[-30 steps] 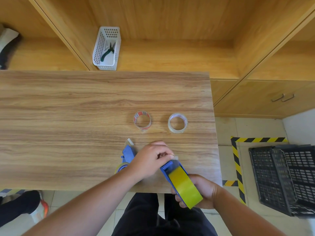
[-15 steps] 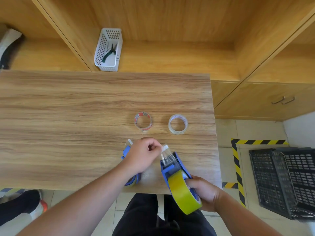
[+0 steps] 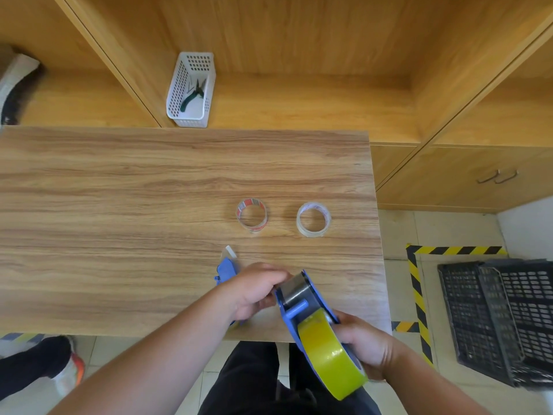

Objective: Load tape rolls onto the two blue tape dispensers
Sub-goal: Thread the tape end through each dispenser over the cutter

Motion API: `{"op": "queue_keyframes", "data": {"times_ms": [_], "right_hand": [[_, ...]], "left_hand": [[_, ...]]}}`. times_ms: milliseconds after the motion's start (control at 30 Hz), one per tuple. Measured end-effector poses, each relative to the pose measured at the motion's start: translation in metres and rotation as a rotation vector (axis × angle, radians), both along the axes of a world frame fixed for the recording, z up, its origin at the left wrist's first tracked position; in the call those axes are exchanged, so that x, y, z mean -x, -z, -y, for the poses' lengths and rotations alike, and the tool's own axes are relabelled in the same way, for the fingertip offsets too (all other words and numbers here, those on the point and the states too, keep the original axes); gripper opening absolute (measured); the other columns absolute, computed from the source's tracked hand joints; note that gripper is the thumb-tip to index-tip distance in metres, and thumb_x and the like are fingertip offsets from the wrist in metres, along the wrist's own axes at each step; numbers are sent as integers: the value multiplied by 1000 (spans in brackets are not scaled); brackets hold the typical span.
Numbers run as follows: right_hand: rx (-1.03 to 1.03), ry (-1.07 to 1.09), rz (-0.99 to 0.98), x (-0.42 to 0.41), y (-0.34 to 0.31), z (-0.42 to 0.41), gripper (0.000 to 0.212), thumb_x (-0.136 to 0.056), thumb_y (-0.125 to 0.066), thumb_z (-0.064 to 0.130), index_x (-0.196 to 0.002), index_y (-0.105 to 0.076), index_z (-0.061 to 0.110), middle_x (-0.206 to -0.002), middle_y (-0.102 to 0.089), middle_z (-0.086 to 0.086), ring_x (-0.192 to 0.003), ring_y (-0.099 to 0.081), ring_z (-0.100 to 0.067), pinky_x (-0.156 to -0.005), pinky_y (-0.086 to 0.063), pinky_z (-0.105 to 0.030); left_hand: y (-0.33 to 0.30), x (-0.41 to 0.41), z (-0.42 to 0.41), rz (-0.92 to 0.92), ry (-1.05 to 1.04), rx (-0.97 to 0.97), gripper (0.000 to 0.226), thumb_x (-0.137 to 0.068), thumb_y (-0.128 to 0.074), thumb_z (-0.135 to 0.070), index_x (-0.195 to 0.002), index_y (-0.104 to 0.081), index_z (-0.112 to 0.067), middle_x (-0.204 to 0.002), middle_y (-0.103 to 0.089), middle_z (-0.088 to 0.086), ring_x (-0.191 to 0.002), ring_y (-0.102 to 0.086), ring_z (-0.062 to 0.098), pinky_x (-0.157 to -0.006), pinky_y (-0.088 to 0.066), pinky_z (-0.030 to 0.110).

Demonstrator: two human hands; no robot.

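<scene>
My right hand (image 3: 363, 344) grips a blue tape dispenser (image 3: 299, 304) by its lower side, tilted over the table's front edge, with a yellow tape roll (image 3: 330, 354) seated on it. My left hand (image 3: 254, 290) pinches at the dispenser's front end, where the metal plate sits; whether it holds tape there I cannot tell. A second blue dispenser (image 3: 226, 269) lies on the wooden table (image 3: 119, 220) behind my left hand, mostly hidden. Two near-empty clear rolls lie farther back: one with red print (image 3: 252, 215), one plain (image 3: 313, 219).
A white slotted basket (image 3: 191, 91) holding pliers stands on the shelf behind the table. A black plastic crate (image 3: 502, 319) sits on the floor at the right, beside yellow-black floor tape. A shoe shows at the lower left.
My left hand, which had pulled the tape end up and away from the dispenser, has come back down onto the dispenser's front. The dispenser has tilted and shifted slightly right.
</scene>
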State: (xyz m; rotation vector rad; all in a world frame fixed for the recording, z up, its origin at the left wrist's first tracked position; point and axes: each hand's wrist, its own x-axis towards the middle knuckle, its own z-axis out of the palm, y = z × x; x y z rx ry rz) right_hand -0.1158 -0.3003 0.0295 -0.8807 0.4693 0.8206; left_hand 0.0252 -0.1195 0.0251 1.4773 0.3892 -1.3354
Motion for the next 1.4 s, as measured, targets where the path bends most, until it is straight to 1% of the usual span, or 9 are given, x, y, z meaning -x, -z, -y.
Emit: {"op": "queue_keyframes", "data": {"times_ms": [100,200,367,600,733,833,1033,1233,1400], "right_hand": [[-4,-37,24,-1,-1,-1,48,-79,-60,0,-126,-62,-5,-106,-66,-23,-89,-66,-31,-78,-54,-38],[-53,-53,30,-4,-6,-4,50,-76,-55,-4,-126,-61,-8,-98,-67,-20,-82,-67,-27,-72,-55,-34],[-245,-38,-30,-6,-17,-10,45,-82,-49,-7,-125,-61,-5,-83,-72,-15,-68,-70,-25,-63,-58,-33],[-219,-37,-41,-7,-27,-18,36,-89,-40,-15,-108,-67,0,-80,-72,-7,-66,-69,-18,-59,-55,-27],[-161,21,-30,-4,-24,-18,30,-83,-52,-4,-109,-67,-4,-88,-74,-14,-73,-72,-24,-64,-58,-33],[-101,80,-26,-3,-22,-15,29,-85,-55,2,-107,-75,1,-96,-77,-19,-84,-73,-34,-73,-60,-41],[264,157,-95,4,11,-21,48,-68,-65,6,-114,-69,-4,-106,-74,-26,-97,-70,-38,-80,-56,-40],[682,66,-76,4,44,-19,28,-86,-69,9,-110,-69,22,-96,-80,2,-92,-74,-17,-87,-58,-39],[877,13,-125,3,68,-22,18,-86,-68,20,-102,-67,25,-91,-76,-1,-81,-70,-21,-72,-56,-38]], "left_hand": [[-4,4,-6,-298,9,85,18,-94,-59,-6,-86,-73,-12,-82,-73,4,-76,-70,16,-68,-59,25],[-1,7,-20,-460,70,207,24,-73,-79,-19,-95,-80,-10,-102,-73,8,-94,-69,20,-91,-54,30],[11,17,-32,-552,19,323,47,-61,-92,-22,-102,-72,-9,-107,-58,11,-98,-51,23,-82,-36,31],[18,33,-32,-518,-18,431,50,-86,-79,-33,-124,-55,-10,-128,-37,15,-111,-33,28,-80,-30,32],[20,39,-32,-469,-97,425,17,-92,-67,-27,-102,-65,-13,-91,-60,4,-66,-51,13,-65,-18,29],[17,42,-30,-440,-176,419,21,-93,-64,-36,-97,-66,-16,-83,-63,3,-60,-54,14,-68,-10,33],[35,57,-27,-335,-306,126,48,-104,-48,-51,-122,-77,-18,-122,-77,11,-103,-64,26,-88,-35,39],[40,74,-29,-57,-374,-217,30,-103,-54,-34,-88,-67,-12,-75,-63,3,-66,-54,18,-65,-44,32],[40,85,-37,8,-304,-166,30,-106,-49,-29,-98,-70,-9,-90,-65,6,-76,-59,18,-68,-53,31]]}}
